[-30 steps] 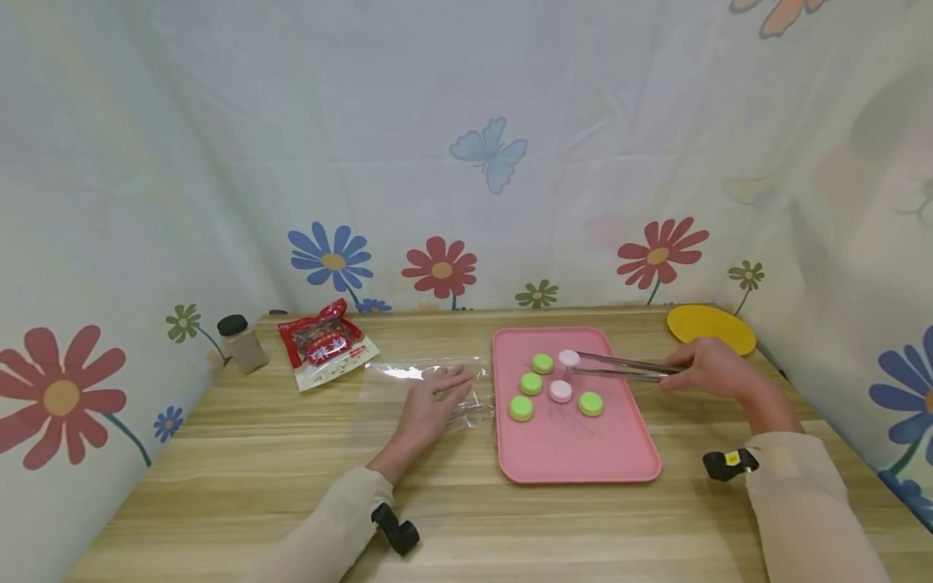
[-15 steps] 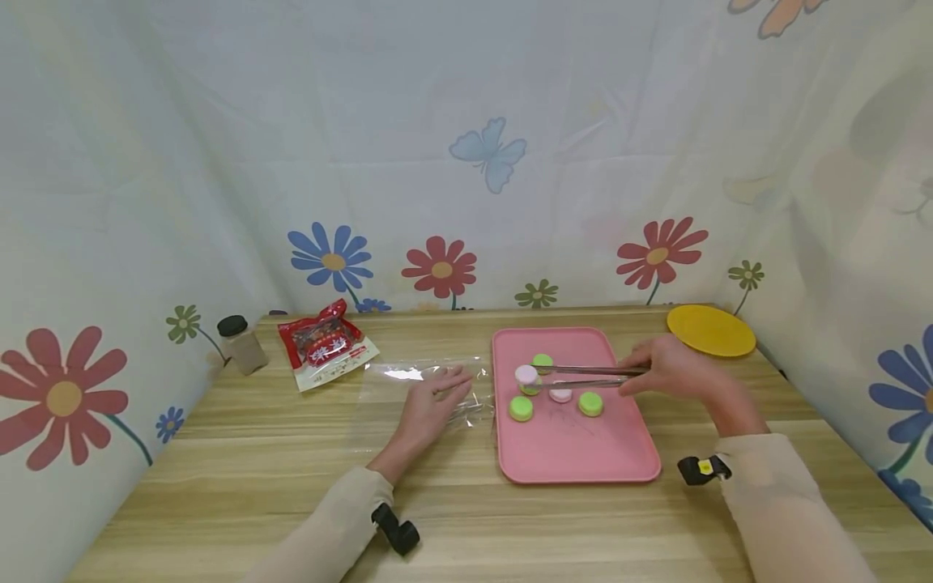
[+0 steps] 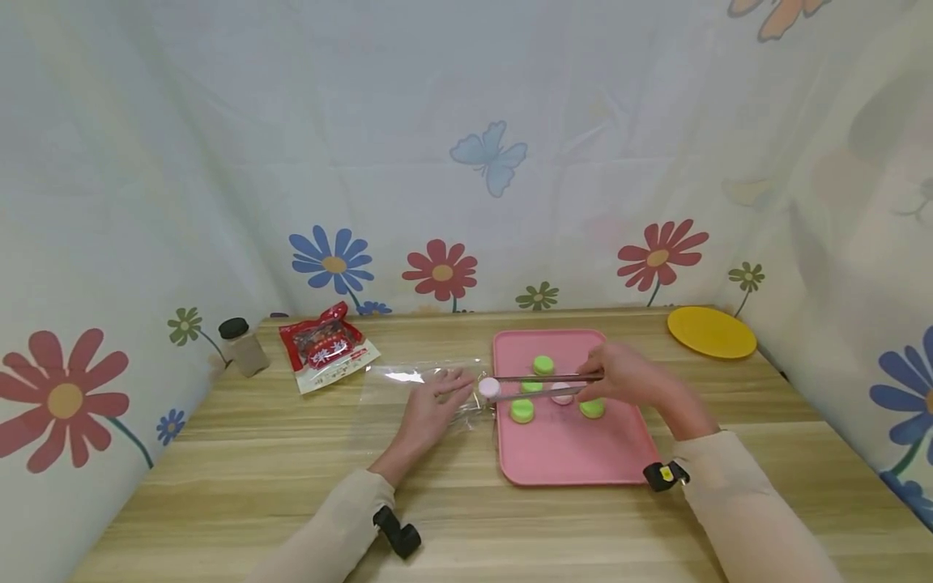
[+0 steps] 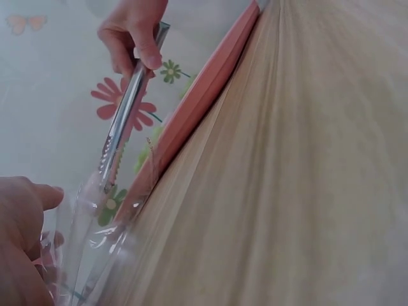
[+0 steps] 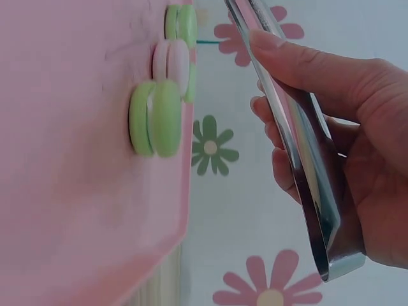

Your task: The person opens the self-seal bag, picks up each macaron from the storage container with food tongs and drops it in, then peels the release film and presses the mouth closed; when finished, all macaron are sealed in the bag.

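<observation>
My right hand grips metal tongs, thumb on one side and fingers on the other. Their far tips hold a pale pink macaron at the left rim of a pink tray. Close by, my left hand holds a clear plastic bag near its mouth; in the left wrist view the bag's film lies around the fingers and tong tips. On the tray lie several green macarons and another pink macaron, partly covered by the tongs.
Back left on the wooden table lies a red and white snack packet, with a black-lidded jar beside it. A yellow plate is at the back right. Flowered cloth encloses the table's back and sides.
My right hand has moved left with the tongs, carrying the pink macaron from above the tray's far part to the bag's mouth. The left hand has stayed in place.
</observation>
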Demonstrator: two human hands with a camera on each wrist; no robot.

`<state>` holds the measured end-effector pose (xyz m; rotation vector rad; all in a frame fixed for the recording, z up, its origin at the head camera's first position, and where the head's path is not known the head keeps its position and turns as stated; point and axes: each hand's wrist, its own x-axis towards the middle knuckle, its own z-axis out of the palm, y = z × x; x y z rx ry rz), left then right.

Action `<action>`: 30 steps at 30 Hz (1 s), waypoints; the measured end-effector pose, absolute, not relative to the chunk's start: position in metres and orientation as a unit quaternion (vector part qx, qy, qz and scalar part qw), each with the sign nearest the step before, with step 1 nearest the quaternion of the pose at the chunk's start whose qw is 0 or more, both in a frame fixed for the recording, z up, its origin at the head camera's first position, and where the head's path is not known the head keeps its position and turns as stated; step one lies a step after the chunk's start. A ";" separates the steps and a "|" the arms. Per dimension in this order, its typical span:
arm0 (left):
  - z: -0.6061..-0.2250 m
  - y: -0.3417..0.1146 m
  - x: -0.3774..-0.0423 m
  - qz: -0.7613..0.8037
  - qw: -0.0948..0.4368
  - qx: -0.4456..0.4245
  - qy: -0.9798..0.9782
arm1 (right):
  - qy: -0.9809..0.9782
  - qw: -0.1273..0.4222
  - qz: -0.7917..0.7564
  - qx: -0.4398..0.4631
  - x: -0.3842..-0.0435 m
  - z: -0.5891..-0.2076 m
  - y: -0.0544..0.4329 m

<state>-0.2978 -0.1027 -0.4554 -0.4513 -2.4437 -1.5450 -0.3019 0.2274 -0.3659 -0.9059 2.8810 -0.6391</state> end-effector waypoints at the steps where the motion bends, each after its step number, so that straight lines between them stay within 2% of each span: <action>1: -0.455 -0.103 -0.297 -0.525 0.108 -0.153 -0.830 | 0.933 0.030 -0.208 -0.291 -0.302 -0.367 0.223; 13: -0.455 -0.101 -0.296 -0.478 0.155 -0.193 -0.843 | 0.924 0.003 -0.211 -0.320 -0.314 -0.372 0.180; 24: -0.454 -0.100 -0.294 -0.458 0.149 -0.186 -0.856 | 0.928 0.070 -0.243 -0.275 -0.319 -0.380 0.149; 30: -0.452 -0.098 -0.293 -0.445 0.153 -0.191 -0.861 | 0.926 0.071 -0.229 -0.290 -0.321 -0.378 0.138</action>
